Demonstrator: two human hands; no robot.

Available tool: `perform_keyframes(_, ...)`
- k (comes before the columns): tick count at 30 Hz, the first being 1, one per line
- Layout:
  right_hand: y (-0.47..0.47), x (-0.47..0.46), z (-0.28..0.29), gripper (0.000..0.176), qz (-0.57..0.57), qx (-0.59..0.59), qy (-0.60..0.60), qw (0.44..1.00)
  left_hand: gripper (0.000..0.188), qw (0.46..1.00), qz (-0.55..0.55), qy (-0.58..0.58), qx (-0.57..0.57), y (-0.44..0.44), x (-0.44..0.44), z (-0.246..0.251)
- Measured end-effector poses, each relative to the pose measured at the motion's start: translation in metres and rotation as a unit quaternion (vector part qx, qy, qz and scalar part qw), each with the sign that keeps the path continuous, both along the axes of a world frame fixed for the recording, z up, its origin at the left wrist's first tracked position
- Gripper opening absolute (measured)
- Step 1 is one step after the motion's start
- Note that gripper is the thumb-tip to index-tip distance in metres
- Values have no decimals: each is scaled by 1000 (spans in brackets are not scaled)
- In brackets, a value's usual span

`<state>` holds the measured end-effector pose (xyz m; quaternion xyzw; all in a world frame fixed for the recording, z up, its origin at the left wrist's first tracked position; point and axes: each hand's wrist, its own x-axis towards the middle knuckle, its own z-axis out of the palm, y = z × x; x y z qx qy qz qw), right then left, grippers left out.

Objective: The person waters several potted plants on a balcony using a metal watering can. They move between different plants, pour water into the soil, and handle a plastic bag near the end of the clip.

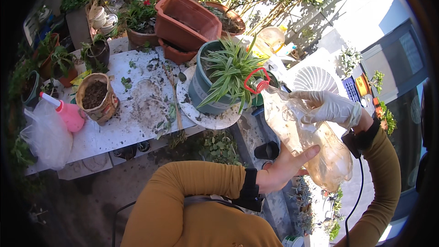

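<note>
A large, dented clear plastic bottle (308,137) with a red carrying ring slants across the right of the head view, its neck up and to the left, by the leaves of a spider plant (229,72). My bare left hand (284,169) grips the bottle's lower side, thumb across it. On its upper side my right hand (325,108), in a whitish glove, holds the crumpled plastic. The spider plant grows in a blue-green pot (209,92) on a soil-strewn round white board (192,113). Whether liquid leaves the bottle cannot be told.
The white table (103,140) bears scattered soil, a soil-filled pot (103,106), a pink spray bottle (70,116) and a translucent plastic bag (51,137). Behind stand rectangular terracotta-coloured planters (188,20) and several potted plants. A black cable (358,192) hangs from my right wrist.
</note>
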<state>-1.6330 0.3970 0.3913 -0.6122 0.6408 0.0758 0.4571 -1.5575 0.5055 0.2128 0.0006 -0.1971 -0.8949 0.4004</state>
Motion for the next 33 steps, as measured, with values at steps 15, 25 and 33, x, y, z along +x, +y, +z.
perform_keyframes(15,-44,-24,-3,71,55,-56,57,995,91,998,-11,-54,9,-48,-16,1)
perform_keyframes(25,-79,-8,10,71,99,-77,73,989,88,997,59,-33,-23,-89,-16,3)
perform_keyframes(33,-101,6,8,78,124,-105,102,981,89,994,106,-26,-22,-106,-12,3)
